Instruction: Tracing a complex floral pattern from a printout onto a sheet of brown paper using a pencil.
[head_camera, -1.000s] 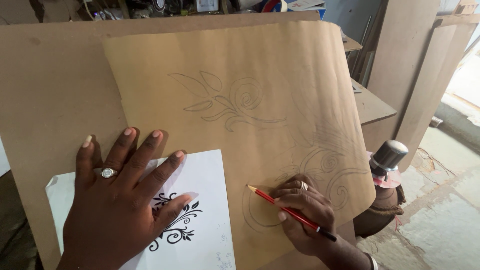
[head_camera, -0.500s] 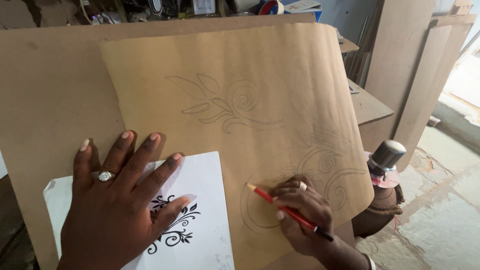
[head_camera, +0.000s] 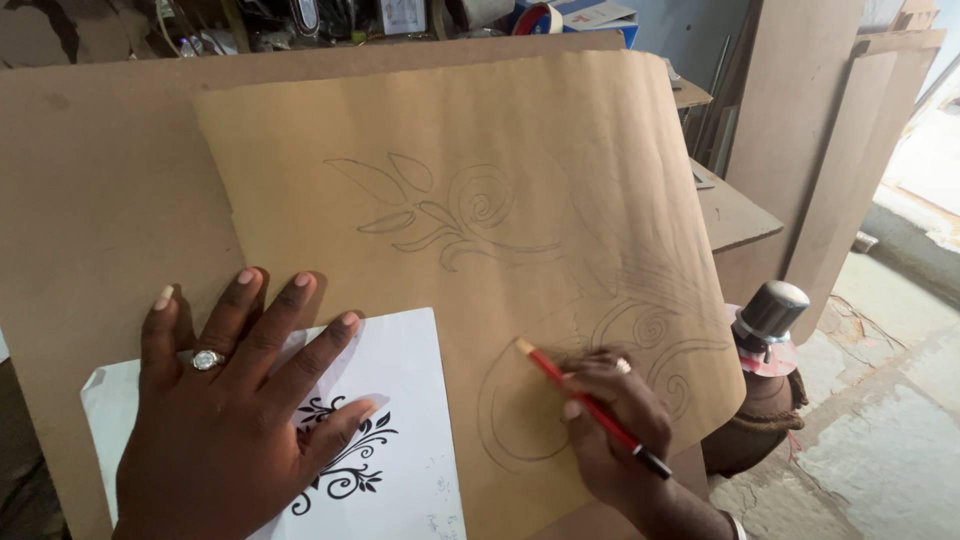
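Observation:
My left hand (head_camera: 235, 410) lies flat, fingers spread, on a white sheet (head_camera: 410, 440) printed with a black floral scroll (head_camera: 345, 455); a ring sits on one finger. My right hand (head_camera: 615, 425) grips a red pencil (head_camera: 585, 400), its tip touching a tan paper sheet (head_camera: 480, 120) near a curved pencil line. The tan paper carries pencil drawings: a leafy scroll (head_camera: 440, 215) in the middle and swirls (head_camera: 650, 330) by my right hand. Both sheets rest on a large brown board (head_camera: 100, 190).
A brown jug with a black cap (head_camera: 765, 390) stands on the concrete floor to the right. Wooden panels (head_camera: 810, 130) lean against the wall behind it. A cluttered shelf (head_camera: 330, 20) runs along the top edge.
My right hand and the pencil have shifted slightly along the curve at the lower right of the tan paper. My left hand stays flat on the white sheet.

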